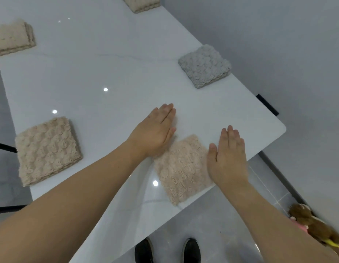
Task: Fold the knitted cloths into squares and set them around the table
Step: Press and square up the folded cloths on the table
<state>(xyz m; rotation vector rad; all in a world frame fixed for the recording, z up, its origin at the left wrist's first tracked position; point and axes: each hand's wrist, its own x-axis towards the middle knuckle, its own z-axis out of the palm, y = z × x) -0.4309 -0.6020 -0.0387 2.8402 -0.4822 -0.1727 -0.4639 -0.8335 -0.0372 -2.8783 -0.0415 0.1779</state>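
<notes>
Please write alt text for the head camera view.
Two open hands, left hand and right hand, flank a folded beige knitted cloth at the white glossy table edge. A folded grey knitted cloth lies beyond.

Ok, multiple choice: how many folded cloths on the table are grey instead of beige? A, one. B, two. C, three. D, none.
A: only the grey cloth by the table's right edge is grey; the other four, including the beige cloth between the open hands, are beige.
</notes>
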